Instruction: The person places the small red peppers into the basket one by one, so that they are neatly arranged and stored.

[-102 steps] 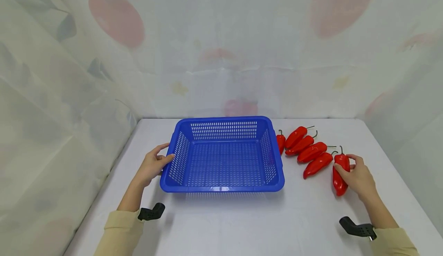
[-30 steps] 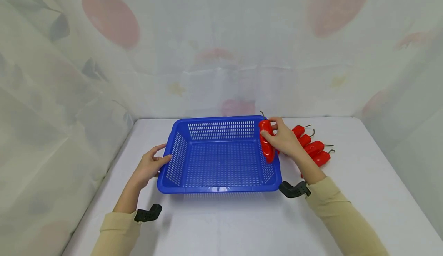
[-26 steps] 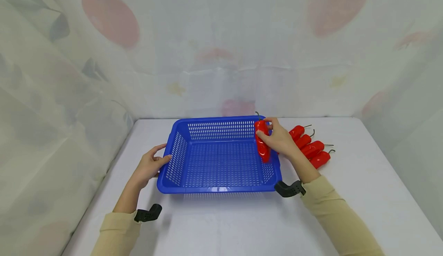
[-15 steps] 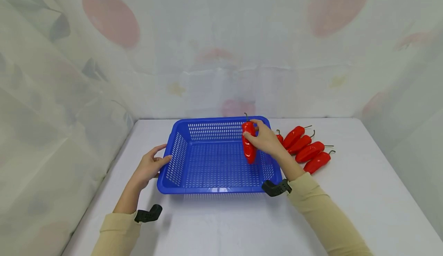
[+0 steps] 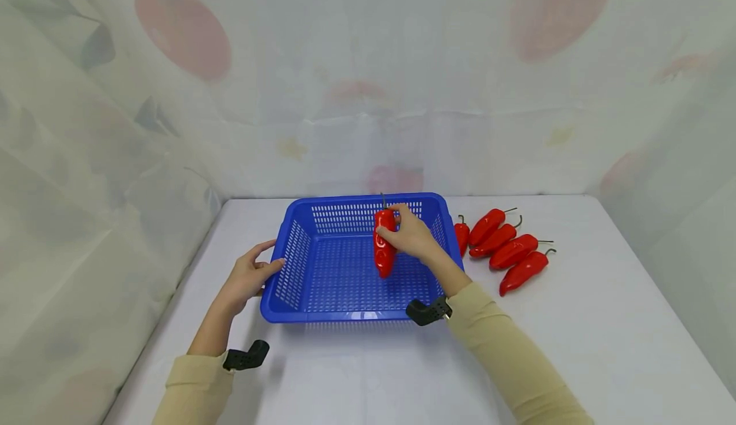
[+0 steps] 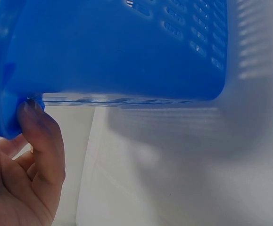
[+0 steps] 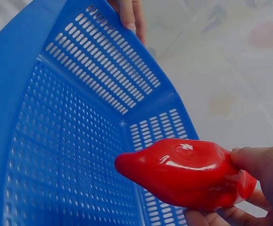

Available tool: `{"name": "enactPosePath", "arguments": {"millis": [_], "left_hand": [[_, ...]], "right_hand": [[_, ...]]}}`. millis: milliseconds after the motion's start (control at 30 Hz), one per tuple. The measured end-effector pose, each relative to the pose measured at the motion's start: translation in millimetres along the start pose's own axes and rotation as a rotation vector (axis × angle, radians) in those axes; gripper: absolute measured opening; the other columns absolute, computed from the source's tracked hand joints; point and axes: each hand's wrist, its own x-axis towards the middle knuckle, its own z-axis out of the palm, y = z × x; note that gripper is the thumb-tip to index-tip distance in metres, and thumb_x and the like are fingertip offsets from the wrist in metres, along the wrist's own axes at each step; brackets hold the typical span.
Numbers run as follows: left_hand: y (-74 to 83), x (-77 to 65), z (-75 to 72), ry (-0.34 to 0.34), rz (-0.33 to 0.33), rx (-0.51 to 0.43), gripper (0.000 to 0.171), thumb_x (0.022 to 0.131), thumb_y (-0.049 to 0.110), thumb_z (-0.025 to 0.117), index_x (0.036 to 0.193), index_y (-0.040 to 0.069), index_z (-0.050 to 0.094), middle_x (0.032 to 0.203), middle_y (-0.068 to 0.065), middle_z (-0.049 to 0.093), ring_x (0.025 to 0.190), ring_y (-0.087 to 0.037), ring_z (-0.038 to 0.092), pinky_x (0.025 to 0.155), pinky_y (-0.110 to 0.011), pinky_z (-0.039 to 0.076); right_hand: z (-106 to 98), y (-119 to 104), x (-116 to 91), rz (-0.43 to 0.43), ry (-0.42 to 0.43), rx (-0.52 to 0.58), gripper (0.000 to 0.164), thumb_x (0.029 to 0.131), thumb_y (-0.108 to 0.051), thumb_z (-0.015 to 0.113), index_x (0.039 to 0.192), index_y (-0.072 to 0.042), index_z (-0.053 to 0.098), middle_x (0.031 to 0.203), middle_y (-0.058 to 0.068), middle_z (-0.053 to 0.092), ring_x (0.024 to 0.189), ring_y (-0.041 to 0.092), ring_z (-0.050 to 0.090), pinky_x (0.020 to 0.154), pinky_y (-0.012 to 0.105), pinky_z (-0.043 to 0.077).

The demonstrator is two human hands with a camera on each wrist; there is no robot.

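Note:
A blue plastic basket with perforated walls stands on the white table, with nothing lying on its floor. My left hand pinches the basket's left rim between thumb and fingers; the left wrist view shows its fingers curled under that rim. Above the basket's middle, my right hand holds a glossy red pepper, its stem pointing away and its tip towards me. In the right wrist view the thumb and fingers grip the stem end of the pepper, which is apart from the basket floor.
Several more red peppers lie in a loose row on the table, right of the basket. One of them is partly hidden behind the basket's right wall. A patterned white curtain hangs behind and at both sides.
My right hand has picked up the rightmost pepper from the table and carried it left, over the basket's right rim to above its middle. The left hand keeps its grip on the rim.

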Motion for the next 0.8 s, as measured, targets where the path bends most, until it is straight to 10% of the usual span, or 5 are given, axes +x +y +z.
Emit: {"name": "enactPosePath", "arguments": {"millis": [800], "left_hand": [[-2.5, 2.1, -1.3, -0.012, 0.003, -0.020, 0.069, 0.088, 0.037, 0.060, 0.145, 0.018, 0.026, 0.089, -0.017, 0.065, 0.070, -0.023, 0.067, 0.061, -0.039, 0.057]], "right_hand": [[55.6, -11.5, 18.9, 0.010, -0.099, 0.118, 0.060, 0.087, -0.018, 0.063, 0.136, -0.003, 0.033, 0.122, 0.023, 0.051, 0.100, 0.036, 0.060, 0.069, 0.044, 0.056]]}}
